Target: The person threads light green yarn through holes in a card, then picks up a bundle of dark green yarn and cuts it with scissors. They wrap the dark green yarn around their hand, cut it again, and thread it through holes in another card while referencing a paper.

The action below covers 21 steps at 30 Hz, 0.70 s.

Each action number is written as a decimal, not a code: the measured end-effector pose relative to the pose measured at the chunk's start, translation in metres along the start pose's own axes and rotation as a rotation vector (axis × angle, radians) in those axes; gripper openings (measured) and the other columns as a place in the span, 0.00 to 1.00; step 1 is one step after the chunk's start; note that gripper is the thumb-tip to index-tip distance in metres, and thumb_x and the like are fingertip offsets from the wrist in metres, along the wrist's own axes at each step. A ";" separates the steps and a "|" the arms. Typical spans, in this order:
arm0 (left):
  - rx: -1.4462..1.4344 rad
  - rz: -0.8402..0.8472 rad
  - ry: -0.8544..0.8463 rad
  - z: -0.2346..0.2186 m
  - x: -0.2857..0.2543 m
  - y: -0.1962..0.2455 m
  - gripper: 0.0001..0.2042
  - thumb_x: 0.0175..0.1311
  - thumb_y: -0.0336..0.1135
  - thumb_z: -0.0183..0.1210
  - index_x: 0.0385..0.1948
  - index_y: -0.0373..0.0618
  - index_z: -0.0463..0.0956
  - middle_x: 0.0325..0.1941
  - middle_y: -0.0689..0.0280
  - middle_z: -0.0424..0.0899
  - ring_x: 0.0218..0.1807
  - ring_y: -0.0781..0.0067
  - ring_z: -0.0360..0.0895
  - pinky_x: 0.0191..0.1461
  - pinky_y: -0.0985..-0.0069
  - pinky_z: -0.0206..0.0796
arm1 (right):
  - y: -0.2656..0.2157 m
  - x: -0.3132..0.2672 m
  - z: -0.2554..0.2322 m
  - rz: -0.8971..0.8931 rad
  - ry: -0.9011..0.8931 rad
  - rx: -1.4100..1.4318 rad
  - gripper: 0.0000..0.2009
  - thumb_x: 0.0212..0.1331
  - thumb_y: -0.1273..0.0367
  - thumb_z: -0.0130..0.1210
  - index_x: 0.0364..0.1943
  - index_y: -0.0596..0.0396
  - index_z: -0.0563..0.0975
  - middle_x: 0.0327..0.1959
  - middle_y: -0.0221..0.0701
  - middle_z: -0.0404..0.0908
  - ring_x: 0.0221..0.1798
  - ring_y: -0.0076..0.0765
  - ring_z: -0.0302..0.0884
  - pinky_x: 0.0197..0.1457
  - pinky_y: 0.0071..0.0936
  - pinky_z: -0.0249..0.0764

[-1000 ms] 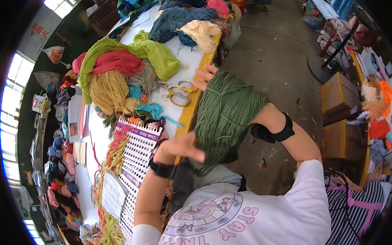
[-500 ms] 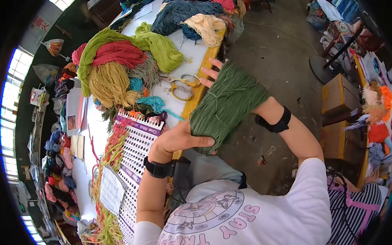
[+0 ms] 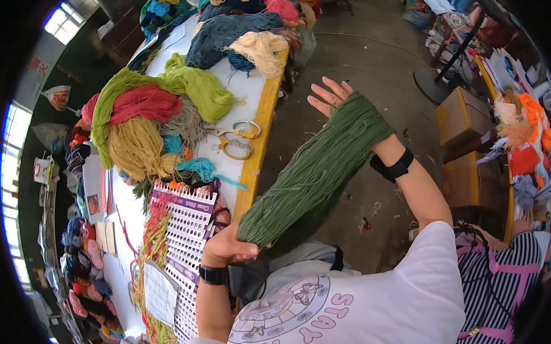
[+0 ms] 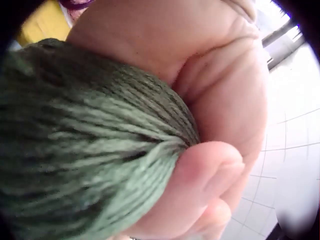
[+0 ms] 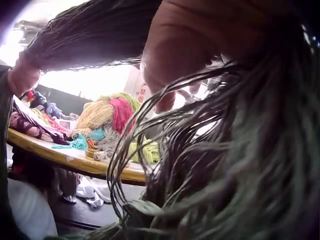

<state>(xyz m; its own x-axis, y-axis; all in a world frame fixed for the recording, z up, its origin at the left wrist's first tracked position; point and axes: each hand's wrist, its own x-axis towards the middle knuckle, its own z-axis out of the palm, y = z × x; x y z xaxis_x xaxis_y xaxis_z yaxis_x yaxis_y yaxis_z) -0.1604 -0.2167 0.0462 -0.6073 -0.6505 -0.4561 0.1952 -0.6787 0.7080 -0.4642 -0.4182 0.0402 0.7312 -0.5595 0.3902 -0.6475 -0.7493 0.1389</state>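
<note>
A skein of dark green yarn stretches slantwise between the two hands in the head view. My left hand grips its lower end; in the left wrist view the fingers curl round the bunched strands. My right hand is passed through the loop at the upper end, which wraps round the back of the hand near the wrist. Its fingers stick out past the yarn, spread and fairly straight. In the right wrist view, loose strands hang beside the right hand.
On the white table with a yellow edge lie yellow-handled scissors, a heap of lime, red and tan yarn, and a punched color card. Cardboard boxes stand across the floor. A person in stripes is at the right.
My left hand first came to the green skein's lower end and took hold, then moved down and left. The skein is now drawn longer and narrower, and the right hand has shifted slightly right.
</note>
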 end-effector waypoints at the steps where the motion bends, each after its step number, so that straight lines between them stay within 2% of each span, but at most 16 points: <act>1: 0.021 -0.026 0.010 0.001 -0.003 0.002 0.22 0.42 0.31 0.66 0.40 0.36 0.68 0.30 0.64 0.76 0.17 0.85 0.64 0.18 0.90 0.55 | 0.002 -0.003 -0.003 0.000 -0.021 0.030 0.24 0.60 0.58 0.37 0.61 0.46 0.57 0.66 0.25 0.49 0.69 0.30 0.41 0.70 0.30 0.35; 3: 0.034 -0.036 0.047 0.003 -0.003 0.002 0.21 0.43 0.29 0.66 0.39 0.36 0.69 0.30 0.65 0.76 0.18 0.85 0.65 0.18 0.90 0.55 | 0.002 -0.002 -0.012 -0.010 -0.059 0.096 0.23 0.60 0.60 0.36 0.61 0.45 0.57 0.66 0.24 0.50 0.68 0.27 0.42 0.70 0.30 0.34; 6: 0.092 -0.091 0.086 0.005 -0.002 0.003 0.17 0.44 0.27 0.64 0.38 0.38 0.70 0.26 0.66 0.75 0.18 0.85 0.66 0.18 0.90 0.56 | 0.002 0.001 -0.012 0.015 0.004 0.227 0.22 0.60 0.62 0.36 0.61 0.42 0.58 0.66 0.24 0.50 0.68 0.26 0.42 0.70 0.30 0.34; 8: 0.142 -0.126 0.138 0.003 0.003 -0.002 0.16 0.45 0.26 0.64 0.37 0.38 0.70 0.24 0.66 0.75 0.19 0.85 0.66 0.18 0.90 0.56 | 0.003 0.001 -0.014 0.111 0.031 0.704 0.22 0.60 0.62 0.37 0.61 0.43 0.58 0.66 0.24 0.51 0.68 0.27 0.42 0.70 0.30 0.34; 10: 0.179 -0.140 0.137 0.001 0.007 -0.005 0.17 0.44 0.27 0.63 0.38 0.36 0.69 0.23 0.66 0.75 0.18 0.84 0.66 0.19 0.88 0.58 | 0.002 0.004 -0.021 0.104 0.056 0.620 0.23 0.59 0.62 0.39 0.61 0.44 0.58 0.65 0.25 0.52 0.68 0.28 0.43 0.70 0.30 0.35; 11: 0.198 -0.149 0.136 0.000 0.008 -0.007 0.18 0.44 0.27 0.63 0.39 0.35 0.69 0.22 0.65 0.75 0.18 0.84 0.66 0.20 0.87 0.59 | 0.000 0.007 -0.033 0.054 0.063 0.298 0.23 0.59 0.62 0.39 0.61 0.45 0.59 0.65 0.26 0.52 0.68 0.28 0.43 0.70 0.30 0.36; 12: 0.112 -0.036 0.109 -0.002 0.006 -0.009 0.21 0.42 0.28 0.64 0.40 0.34 0.67 0.22 0.64 0.74 0.17 0.83 0.66 0.20 0.85 0.60 | 0.000 0.007 -0.040 0.006 0.068 -0.025 0.24 0.58 0.62 0.40 0.60 0.46 0.59 0.65 0.26 0.53 0.68 0.29 0.44 0.70 0.31 0.37; 14: -0.057 0.182 0.052 -0.010 -0.009 -0.015 0.27 0.39 0.29 0.65 0.44 0.31 0.65 0.22 0.61 0.74 0.17 0.81 0.66 0.21 0.82 0.62 | 0.007 0.000 -0.032 -0.031 0.047 0.020 0.24 0.57 0.62 0.42 0.60 0.47 0.59 0.64 0.26 0.54 0.68 0.31 0.45 0.69 0.32 0.39; 15: -0.052 0.267 0.162 -0.014 -0.019 -0.018 0.37 0.30 0.29 0.66 0.49 0.28 0.59 0.25 0.54 0.74 0.17 0.72 0.69 0.22 0.76 0.64 | 0.012 -0.005 -0.024 -0.046 0.037 0.042 0.25 0.56 0.62 0.43 0.60 0.48 0.60 0.64 0.26 0.55 0.67 0.33 0.46 0.69 0.32 0.41; 16: -0.140 0.373 0.210 -0.013 -0.030 -0.021 0.42 0.25 0.26 0.67 0.51 0.27 0.56 0.30 0.49 0.74 0.19 0.64 0.71 0.21 0.73 0.64 | 0.021 -0.012 -0.009 0.017 0.014 0.142 0.25 0.56 0.63 0.43 0.60 0.47 0.60 0.63 0.27 0.56 0.67 0.34 0.46 0.69 0.33 0.42; 17: -0.188 0.499 0.260 -0.007 -0.038 -0.020 0.33 0.34 0.28 0.62 0.47 0.23 0.59 0.26 0.45 0.73 0.15 0.59 0.67 0.15 0.68 0.60 | 0.032 -0.020 0.012 0.076 -0.006 0.241 0.25 0.55 0.63 0.43 0.60 0.47 0.60 0.63 0.27 0.57 0.67 0.35 0.47 0.68 0.34 0.43; 18: -0.098 0.594 0.243 -0.018 -0.048 -0.025 0.31 0.36 0.26 0.61 0.47 0.24 0.59 0.31 0.43 0.74 0.18 0.56 0.70 0.15 0.66 0.60 | 0.037 -0.020 0.017 0.133 -0.024 0.338 0.25 0.55 0.64 0.44 0.60 0.47 0.60 0.62 0.28 0.57 0.67 0.36 0.47 0.68 0.35 0.44; 20: -0.088 0.467 0.405 -0.028 -0.071 -0.029 0.35 0.26 0.21 0.67 0.46 0.26 0.63 0.30 0.51 0.76 0.22 0.64 0.73 0.19 0.73 0.62 | 0.043 -0.024 0.019 0.152 0.019 0.302 0.26 0.54 0.61 0.45 0.60 0.45 0.59 0.63 0.28 0.57 0.67 0.36 0.45 0.67 0.40 0.45; 21: 0.000 0.378 0.395 -0.033 -0.078 -0.029 0.33 0.28 0.22 0.67 0.45 0.27 0.65 0.29 0.52 0.76 0.23 0.66 0.73 0.20 0.74 0.63 | 0.044 -0.026 0.015 0.167 0.041 0.282 0.27 0.54 0.60 0.46 0.60 0.43 0.59 0.63 0.28 0.56 0.68 0.36 0.45 0.67 0.42 0.45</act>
<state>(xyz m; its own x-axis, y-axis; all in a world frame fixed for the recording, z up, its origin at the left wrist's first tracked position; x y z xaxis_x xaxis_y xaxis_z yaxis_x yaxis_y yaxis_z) -0.0935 -0.1570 0.0434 -0.1591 -0.9276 -0.3381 0.3437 -0.3731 0.8618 -0.5087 -0.4420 0.0224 0.6070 -0.6723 0.4238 -0.6686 -0.7203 -0.1849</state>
